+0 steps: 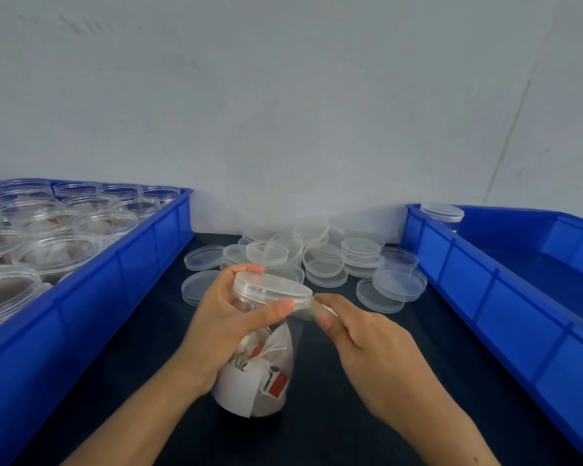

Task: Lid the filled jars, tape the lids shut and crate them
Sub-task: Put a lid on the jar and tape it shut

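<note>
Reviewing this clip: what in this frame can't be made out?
Head view only:
- Tape: a blurred strip; its roll is unseen, behind the right hand.
- Jar contents: partly behind the left hand and the paper.
- Left crate: cut by the frame edge.
- Right crate: its wall hides the floor.

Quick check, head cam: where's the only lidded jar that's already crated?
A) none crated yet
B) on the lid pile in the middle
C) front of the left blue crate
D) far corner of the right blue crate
D: one lidded jar stands alone at the far corner of the right crate, while the jars in the left crate look open-topped.
</note>
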Demonstrator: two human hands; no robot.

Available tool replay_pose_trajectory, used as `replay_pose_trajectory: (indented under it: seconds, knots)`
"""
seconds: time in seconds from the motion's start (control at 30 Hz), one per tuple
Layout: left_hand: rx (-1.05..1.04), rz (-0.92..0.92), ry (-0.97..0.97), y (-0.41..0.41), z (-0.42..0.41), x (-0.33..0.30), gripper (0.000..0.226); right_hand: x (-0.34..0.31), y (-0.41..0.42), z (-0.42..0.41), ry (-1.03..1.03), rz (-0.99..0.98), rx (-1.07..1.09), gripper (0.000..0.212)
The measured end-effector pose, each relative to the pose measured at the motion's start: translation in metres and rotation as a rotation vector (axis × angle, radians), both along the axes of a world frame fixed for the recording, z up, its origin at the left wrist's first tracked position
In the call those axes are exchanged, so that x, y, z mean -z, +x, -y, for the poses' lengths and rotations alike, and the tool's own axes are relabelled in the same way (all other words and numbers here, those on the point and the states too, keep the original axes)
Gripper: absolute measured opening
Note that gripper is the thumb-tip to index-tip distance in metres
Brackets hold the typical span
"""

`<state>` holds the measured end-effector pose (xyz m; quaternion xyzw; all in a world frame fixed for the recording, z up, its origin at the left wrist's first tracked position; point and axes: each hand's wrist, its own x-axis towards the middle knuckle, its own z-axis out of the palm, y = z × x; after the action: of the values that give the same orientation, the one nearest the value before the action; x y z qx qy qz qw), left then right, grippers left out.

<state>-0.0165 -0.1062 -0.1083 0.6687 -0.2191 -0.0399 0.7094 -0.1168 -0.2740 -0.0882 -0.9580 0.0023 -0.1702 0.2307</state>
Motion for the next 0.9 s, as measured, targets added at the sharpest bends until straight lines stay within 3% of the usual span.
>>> replay_pose_trajectory:
  seconds: [0.23,0.47,0.53,0.63,0.67,0.83,0.9]
  knots:
    - [0.16,-0.108,-0.071,0.001,-0.003,-0.004,0.115,0.0,0.003,0.004,0.016,-0.009,-0.001,0.046]
    - [0.231,-0.113,-0.073,0.003,-0.005,-0.003,0.118,0.007,0.007,-0.003,-0.01,0.083,0.017,0.046]
    - [0.223,-0.08,-0.033,0.002,-0.005,-0.003,0.103,0.01,0.008,-0.005,-0.033,0.117,0.031,0.048]
    - [0.094,0.073,0.067,-0.004,-0.001,0.001,0.038,0.013,0.008,-0.006,-0.043,0.146,0.077,0.049]
    - [0.019,0.144,0.112,-0.008,0.001,0.002,0.026,0.013,0.008,-0.006,-0.046,0.154,0.091,0.049]
    - [-0.163,0.285,0.352,-0.016,0.006,0.008,0.095,0.012,0.007,-0.011,-0.121,0.181,0.11,0.051]
    - [-0.167,0.287,0.413,-0.014,0.006,0.007,0.099,0.012,0.005,-0.011,-0.145,0.187,0.098,0.053]
